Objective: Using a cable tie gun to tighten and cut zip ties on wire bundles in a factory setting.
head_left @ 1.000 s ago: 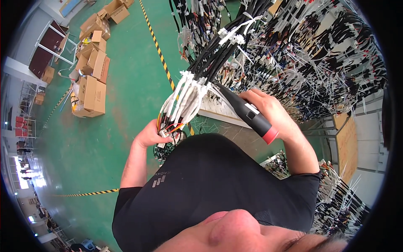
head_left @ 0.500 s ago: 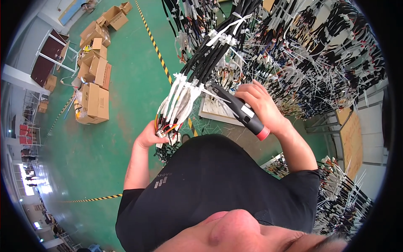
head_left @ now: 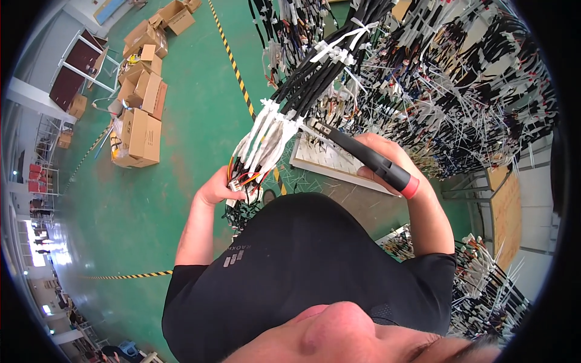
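A thick bundle of black wire harnesses [head_left: 307,85] slants from the top of the view toward my body, bound with white cable ties [head_left: 342,53]. Its near end has white wrapped sections [head_left: 265,136] and loose coloured wires with small white connectors. My left hand [head_left: 216,189] is closed round that connector end. My right hand [head_left: 387,151] grips a black cable tie gun [head_left: 378,164] with a red end [head_left: 410,187]. The tool's narrow nose points at the white-wrapped part, close to a cable tie tail there; whether they touch I cannot tell. The right fingertips are partly hidden behind the tool.
Many more harnesses [head_left: 448,91] with ties crowd the right side, and others [head_left: 493,284] lie at lower right. A white-edged board [head_left: 330,166] sits beneath the tool. Cardboard boxes [head_left: 144,136] line the green floor at left, beyond yellow-black tape [head_left: 233,63].
The tool in my right hand has shifted right, its nose turned so the body shows from another side. My left hand keeps its hold on the bundle. The whole view has swung slightly.
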The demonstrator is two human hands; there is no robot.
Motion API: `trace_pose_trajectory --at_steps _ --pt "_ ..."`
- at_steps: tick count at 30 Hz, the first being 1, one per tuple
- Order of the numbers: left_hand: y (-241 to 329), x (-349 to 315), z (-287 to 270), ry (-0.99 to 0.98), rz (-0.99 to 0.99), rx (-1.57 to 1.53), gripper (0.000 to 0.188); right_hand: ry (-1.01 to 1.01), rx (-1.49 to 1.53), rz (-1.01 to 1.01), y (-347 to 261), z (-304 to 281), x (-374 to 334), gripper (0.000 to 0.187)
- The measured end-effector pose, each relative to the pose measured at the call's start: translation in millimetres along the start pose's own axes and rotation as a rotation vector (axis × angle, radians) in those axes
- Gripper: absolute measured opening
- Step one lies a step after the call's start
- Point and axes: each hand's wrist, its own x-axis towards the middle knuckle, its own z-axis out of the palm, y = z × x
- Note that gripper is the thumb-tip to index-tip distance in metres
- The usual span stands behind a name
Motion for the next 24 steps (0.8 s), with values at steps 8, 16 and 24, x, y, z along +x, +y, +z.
trace_pose_trajectory --at_steps 8,16,24 --pt "-4 0 -2 -0.004 0.017 0.022 0.09 -0.034 -0.03 -0.001 -7 -6 6 0.048" --pt "-9 0 -5 -0.009 0.003 0.01 0.087 -0.029 -0.069 0.04 -16 -3 5 0.049" --pt "-6 -3 2 -0.04 0.0 0.023 0.086 -0.062 -0.065 -0.041 -9 2 11 0.048"
